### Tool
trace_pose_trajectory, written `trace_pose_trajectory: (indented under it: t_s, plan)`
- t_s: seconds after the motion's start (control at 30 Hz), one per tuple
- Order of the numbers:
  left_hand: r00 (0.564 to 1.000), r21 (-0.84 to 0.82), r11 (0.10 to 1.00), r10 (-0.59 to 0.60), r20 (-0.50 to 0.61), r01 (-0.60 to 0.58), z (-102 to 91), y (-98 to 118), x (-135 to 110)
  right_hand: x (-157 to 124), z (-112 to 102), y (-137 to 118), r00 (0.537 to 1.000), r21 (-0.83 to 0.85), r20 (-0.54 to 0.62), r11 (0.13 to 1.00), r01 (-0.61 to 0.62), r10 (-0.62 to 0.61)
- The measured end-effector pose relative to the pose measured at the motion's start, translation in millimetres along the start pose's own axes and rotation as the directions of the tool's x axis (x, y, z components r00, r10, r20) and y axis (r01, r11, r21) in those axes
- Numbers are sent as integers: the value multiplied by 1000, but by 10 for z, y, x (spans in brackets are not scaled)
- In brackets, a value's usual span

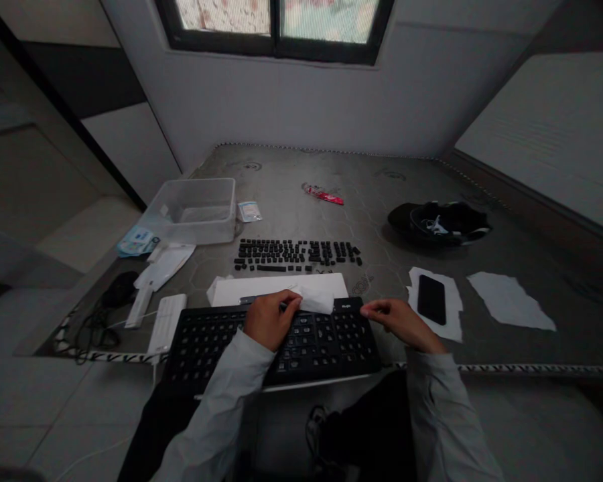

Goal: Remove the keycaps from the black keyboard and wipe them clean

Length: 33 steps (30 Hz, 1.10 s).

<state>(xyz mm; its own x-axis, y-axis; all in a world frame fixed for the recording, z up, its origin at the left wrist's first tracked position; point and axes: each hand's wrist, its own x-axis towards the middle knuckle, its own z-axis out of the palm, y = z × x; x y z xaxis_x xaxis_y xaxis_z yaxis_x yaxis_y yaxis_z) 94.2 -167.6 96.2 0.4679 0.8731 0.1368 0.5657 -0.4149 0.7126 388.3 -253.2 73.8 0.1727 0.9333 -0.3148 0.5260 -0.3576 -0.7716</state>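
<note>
"At the near edge of the grey, hexagon-patterned mattress (372,181), what lies under the person's hands?"

"A long black plastic keyboard (326,341), set at a slight slant. Most of its keys look bare of their caps."

"And the left hand (272,320)?"

"It is over the upper middle of the keyboard, its grip pinched on a thin, crumpled white tissue (317,300) that spreads to the right across the top strip."

"What about the right hand (405,325)?"

"Its thumb and forefinger come together at the keyboard's upper right corner. Whether that grip grasps anything, I cannot tell."

"Where are the caps?"

"Small black keycaps (271,253) lie in rows on the mattress, beyond the keyboard. Between the two is a flat white rectangular panel (261,288), partly hidden by the keyboard and the tissue."

"Anything off to the sides?"

"On the left, a white power strip (168,321) stands just beside the keyboard, with a clear plastic bin (208,231) farther back. On the right, a black phone (431,300) lies on a torn white sheet (453,325), near the right hand. A slim red packet (326,195) lies well beyond the keycaps."
</note>
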Motion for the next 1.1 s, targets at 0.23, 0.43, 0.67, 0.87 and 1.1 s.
trace_pose_trajectory:
  t_s: [0.23, 0.43, 0.67, 0.87, 1.1]
  plan:
    - [1000, -12, 1000, 3, -9, -3, 17, -15, 0, -7, -4, -5, 997, -29, 6, 997, -73, 73]
    - [1000, 5, 1000, -3, -10, 4, -1, -15, 4, -21, 8, -3, 998, -3, 24, 999, -51, 51]
    - [1000, 4, 1000, 4, -7, -4, -23, 8, 2, -42, 23, -55, 999, -41, -45, 999, 12, -13]
    - [1000, 2, 1000, 1, -11, -1, -19, 5, 9, -15, 34, 5, 998, -80, -42, 996, 49, -52]
    - [1000, 4, 1000, -4, -1, 4, -5, -15, -4, -1, 99, 114, 999, 313, 52, 949, -31, 15]
